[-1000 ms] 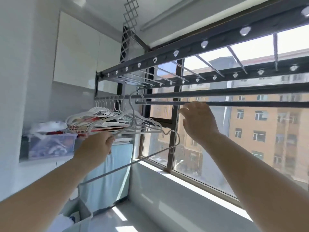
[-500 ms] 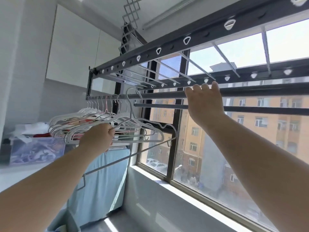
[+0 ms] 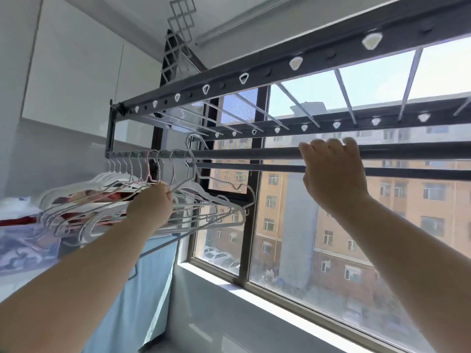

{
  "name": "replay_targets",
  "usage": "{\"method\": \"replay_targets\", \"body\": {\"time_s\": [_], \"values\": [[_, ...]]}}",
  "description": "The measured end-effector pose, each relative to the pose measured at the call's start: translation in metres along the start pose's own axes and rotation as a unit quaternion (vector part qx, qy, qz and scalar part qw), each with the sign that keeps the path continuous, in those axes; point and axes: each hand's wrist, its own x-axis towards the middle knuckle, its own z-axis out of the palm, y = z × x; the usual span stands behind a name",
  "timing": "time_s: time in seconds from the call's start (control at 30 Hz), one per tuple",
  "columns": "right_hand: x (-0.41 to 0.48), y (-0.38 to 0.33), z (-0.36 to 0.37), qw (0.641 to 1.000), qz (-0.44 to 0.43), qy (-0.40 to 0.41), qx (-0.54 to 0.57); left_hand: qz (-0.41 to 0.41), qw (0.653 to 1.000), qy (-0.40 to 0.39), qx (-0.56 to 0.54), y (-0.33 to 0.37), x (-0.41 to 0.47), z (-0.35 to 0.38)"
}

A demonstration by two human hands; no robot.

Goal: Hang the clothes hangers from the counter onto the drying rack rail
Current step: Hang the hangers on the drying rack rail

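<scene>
Overhead, the hanger (image 3: 183,183) rises from the left grip (image 3: 153,207).

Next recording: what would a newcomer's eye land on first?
The right hand gripping the dark rail before the bright window, centre-right. Lower left, the left hand holds a grey hanger with its hook up at that rail, beside a crowded bunch of white hangers.

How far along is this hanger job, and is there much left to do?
Done: a row of hangers already hangs at the left end of the rail. In hand: the left hand grips one more wire hanger, its hook up at the rail, while the right hand grips the rail further along. Left: seating and releasing that hanger. Whether more wait on the counter cannot be seen.
</scene>
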Motion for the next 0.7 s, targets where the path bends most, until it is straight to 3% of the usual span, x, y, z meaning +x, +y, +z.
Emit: {"method": "replay_targets", "body": {"time_s": [0.4, 0.7], "values": [[-0.001, -0.016, 0.01, 0.999, 0.046, 0.019, 0.014, 0.074, 0.997, -0.022, 0.002, -0.01, 0.022, 0.027], [-0.002, -0.021, 0.002, 0.998, 0.058, -0.022, -0.022, 0.091, 0.995, -0.049, 0.008, -0.016, 0.022, 0.022]]}}
